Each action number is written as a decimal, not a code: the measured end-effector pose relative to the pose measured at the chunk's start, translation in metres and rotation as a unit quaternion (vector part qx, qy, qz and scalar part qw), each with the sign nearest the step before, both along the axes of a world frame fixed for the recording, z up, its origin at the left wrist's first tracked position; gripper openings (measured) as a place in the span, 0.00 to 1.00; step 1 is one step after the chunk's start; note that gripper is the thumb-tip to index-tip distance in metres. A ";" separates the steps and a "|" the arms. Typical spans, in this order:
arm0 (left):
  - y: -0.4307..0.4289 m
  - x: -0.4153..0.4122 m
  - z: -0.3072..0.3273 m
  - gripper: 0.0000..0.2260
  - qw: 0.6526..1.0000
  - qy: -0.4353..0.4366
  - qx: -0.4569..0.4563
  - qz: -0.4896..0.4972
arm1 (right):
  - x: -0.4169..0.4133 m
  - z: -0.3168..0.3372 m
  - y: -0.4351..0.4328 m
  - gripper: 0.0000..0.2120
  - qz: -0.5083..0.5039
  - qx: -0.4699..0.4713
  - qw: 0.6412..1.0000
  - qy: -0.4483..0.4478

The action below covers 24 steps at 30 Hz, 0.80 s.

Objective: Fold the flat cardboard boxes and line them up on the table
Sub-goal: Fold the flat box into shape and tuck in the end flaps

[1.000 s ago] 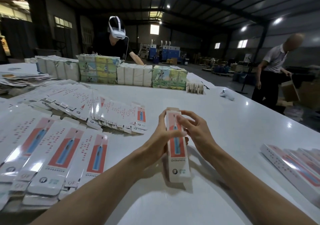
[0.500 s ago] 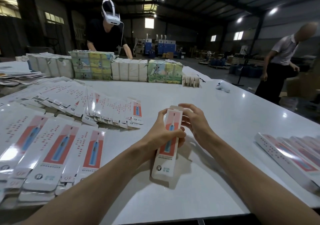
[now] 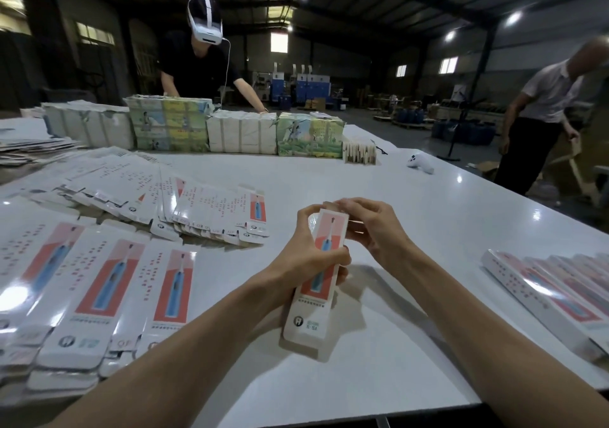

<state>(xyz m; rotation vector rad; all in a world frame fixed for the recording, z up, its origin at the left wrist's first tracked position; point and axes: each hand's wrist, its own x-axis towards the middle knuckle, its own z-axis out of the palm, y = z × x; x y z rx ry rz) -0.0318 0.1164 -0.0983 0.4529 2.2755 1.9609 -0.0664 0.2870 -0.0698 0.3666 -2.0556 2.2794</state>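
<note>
In the head view, the left hand (image 3: pixel 306 263) grips the cardboard box (image 3: pixel 311 309) around its middle, with the fingers clamped on it. The right hand (image 3: pixel 372 230) has its fingers curled onto the upper end of the box. The box is tilted, just above the white worktop (image 3: pixel 428 213). Flat boxes (image 3: pixel 99 289) lie at the left, and folded boxes (image 3: pixel 553 292) lie in a row at the right.

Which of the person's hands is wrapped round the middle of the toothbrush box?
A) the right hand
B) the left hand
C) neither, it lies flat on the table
B: the left hand grips the toothbrush box round its middle and holds it tilted up off the table, while the right hand pinches at its top end.
</note>
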 end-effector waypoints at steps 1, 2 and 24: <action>0.000 0.001 0.000 0.39 1.000 0.006 -0.002 -0.001 | -0.001 -0.001 0.002 0.11 -0.005 -0.004 1.000 -0.010; 0.000 0.001 -0.001 0.38 1.000 0.012 -0.005 0.001 | -0.002 -0.001 0.003 0.10 -0.005 -0.010 1.000 -0.021; -0.004 0.000 0.001 0.39 0.999 0.003 0.039 -0.001 | -0.001 0.001 0.004 0.11 0.066 -0.026 0.997 -0.027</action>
